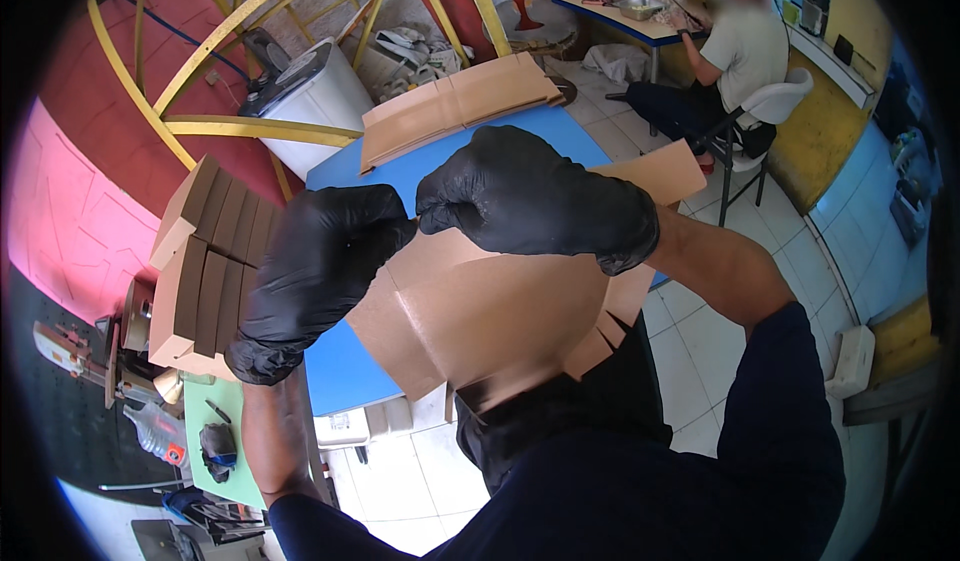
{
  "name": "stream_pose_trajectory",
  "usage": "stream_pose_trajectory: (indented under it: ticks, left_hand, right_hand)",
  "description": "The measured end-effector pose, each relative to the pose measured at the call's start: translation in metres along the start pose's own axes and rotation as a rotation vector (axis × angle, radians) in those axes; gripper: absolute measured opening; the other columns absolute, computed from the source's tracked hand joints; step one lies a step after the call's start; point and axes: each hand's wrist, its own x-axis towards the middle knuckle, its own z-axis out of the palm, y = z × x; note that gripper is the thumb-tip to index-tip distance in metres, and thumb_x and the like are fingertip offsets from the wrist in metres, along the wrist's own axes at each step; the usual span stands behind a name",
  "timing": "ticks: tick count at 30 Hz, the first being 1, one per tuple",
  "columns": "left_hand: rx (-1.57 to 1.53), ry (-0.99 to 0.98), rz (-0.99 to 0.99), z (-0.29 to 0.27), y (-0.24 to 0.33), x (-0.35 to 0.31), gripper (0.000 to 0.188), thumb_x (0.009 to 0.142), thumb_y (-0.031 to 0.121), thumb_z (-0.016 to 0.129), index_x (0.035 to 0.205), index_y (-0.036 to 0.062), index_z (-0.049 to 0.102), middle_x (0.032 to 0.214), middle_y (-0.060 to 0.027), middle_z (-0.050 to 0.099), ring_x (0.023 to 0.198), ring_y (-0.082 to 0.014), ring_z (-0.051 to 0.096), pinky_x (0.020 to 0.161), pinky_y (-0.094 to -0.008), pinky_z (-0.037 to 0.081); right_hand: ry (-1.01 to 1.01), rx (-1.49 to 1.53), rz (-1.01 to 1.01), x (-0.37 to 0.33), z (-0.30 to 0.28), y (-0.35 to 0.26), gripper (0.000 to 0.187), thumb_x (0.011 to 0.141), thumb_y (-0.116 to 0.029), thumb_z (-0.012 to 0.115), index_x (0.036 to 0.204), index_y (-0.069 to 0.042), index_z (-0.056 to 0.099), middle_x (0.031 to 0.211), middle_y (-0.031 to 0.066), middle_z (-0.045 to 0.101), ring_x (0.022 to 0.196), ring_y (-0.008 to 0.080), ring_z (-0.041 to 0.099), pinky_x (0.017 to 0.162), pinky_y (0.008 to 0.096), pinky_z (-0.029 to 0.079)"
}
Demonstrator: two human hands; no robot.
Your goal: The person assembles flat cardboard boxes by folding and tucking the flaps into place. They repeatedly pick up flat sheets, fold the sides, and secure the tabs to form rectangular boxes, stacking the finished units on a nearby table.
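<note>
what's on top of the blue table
Flat brown cardboard pieces lie stacked at the far side of the blue table. The nearer cardboard sheet hides its middle, so anything there can't be seen.

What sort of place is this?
Looks like a small packing workshop, though I can't be sure: creased cardboard up front, brown boxes stacked at left, and more flat cardboard on a blue table.

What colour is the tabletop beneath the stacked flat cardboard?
The tabletop is plain blue, best seen in the head view.
</note>
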Motion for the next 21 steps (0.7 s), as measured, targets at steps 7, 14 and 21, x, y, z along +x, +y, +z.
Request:
stream_pose_trajectory:
  ticks: [7, 14, 21]
  left_hand:
    - [0.038, 0.038, -0.014, 0.000, 0.000, -0.011, 0.007, 0.091, 0.004, 0.069, 0.092, -0.0019, 0.069, 0.077, -0.0086, 0.065, 0.071, -0.0146, 0.058, 0.073, -0.0305, 0.049]
    - [0.322, -0.043, 0.073, 0.001, 0.000, -0.007, 0.010, 0.088, 0.008, 0.072, 0.096, 0.0026, 0.075, 0.089, -0.0172, 0.074, 0.085, -0.0345, 0.073, 0.075, -0.0368, 0.056]
    - [0.153, 0.062, -0.030, -0.001, -0.008, -0.016, 0.010, 0.088, 0.006, 0.072, 0.097, 0.0020, 0.074, 0.090, -0.0182, 0.074, 0.082, -0.0325, 0.074, 0.074, -0.0350, 0.057]
  right_hand:
    - [0.006, -0.172, 0.024, -0.007, 0.001, -0.005, 0.010, 0.087, -0.017, 0.077, 0.093, -0.008, 0.078, 0.080, 0.0149, 0.073, 0.071, 0.0326, 0.070, 0.068, 0.0418, 0.053]
    - [-0.057, -0.175, 0.081, -0.016, 0.004, -0.001, 0.009, 0.086, -0.014, 0.079, 0.093, -0.008, 0.077, 0.079, 0.0143, 0.073, 0.069, 0.0338, 0.069, 0.067, 0.0420, 0.052]
    - [-0.090, -0.102, 0.131, -0.014, -0.018, 0.000, 0.017, 0.085, -0.013, 0.078, 0.100, -0.005, 0.078, 0.089, 0.0162, 0.076, 0.084, 0.0340, 0.072, 0.079, 0.0438, 0.055]
